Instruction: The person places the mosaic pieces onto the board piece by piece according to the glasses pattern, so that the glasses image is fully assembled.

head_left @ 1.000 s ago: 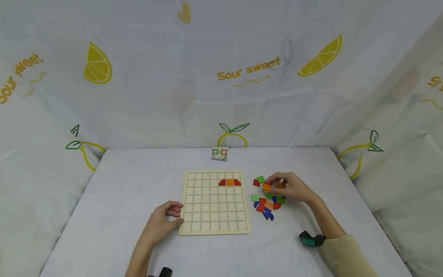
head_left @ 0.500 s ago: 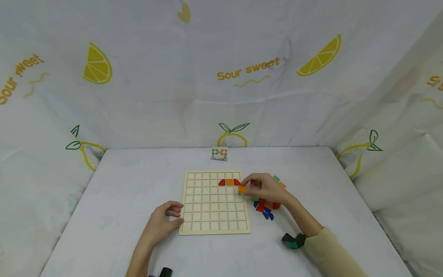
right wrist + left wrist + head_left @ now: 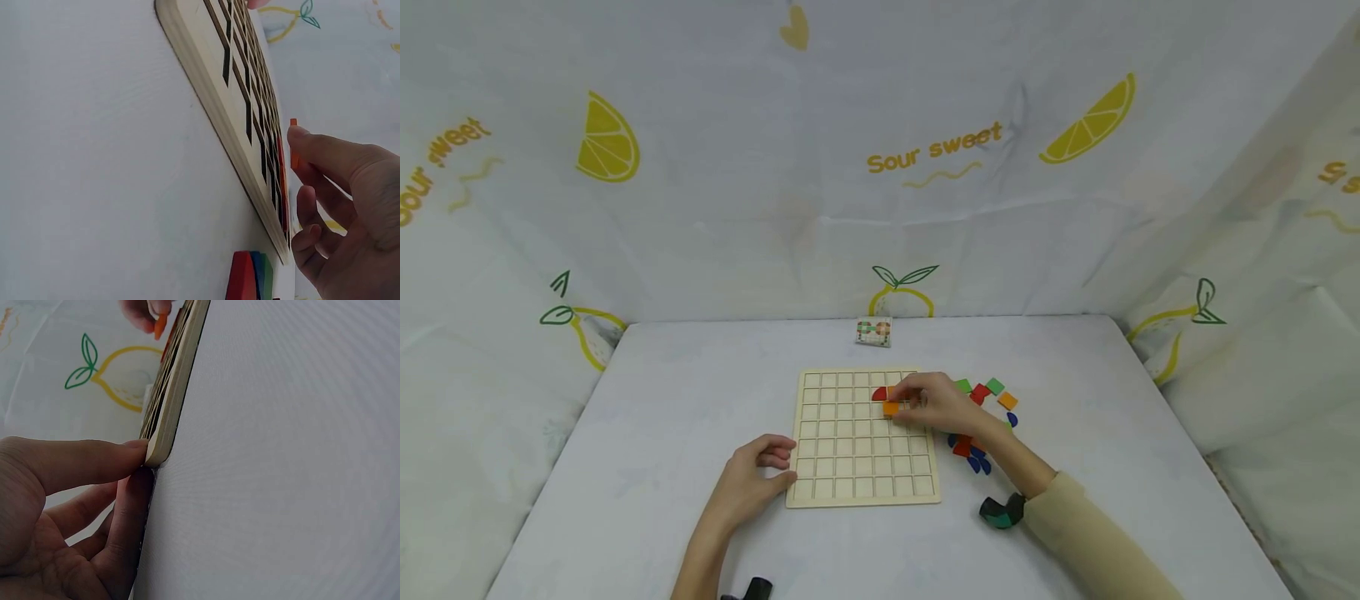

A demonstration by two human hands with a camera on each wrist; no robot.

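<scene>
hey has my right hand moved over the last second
Yes. In the head view, your right hand has moved left, from the loose pieces beside the grid board to above that board, an orange square in its grip.

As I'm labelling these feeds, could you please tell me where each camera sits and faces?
Head: on the head, facing forward and down at the grid board; left hand and right hand show.
Left wrist: on that wrist, looking along the board; left hand and part of the right show.
Right wrist: on that wrist, looking across the board; mainly the right hand shows.
Both wrist views share the orange tile.
</scene>
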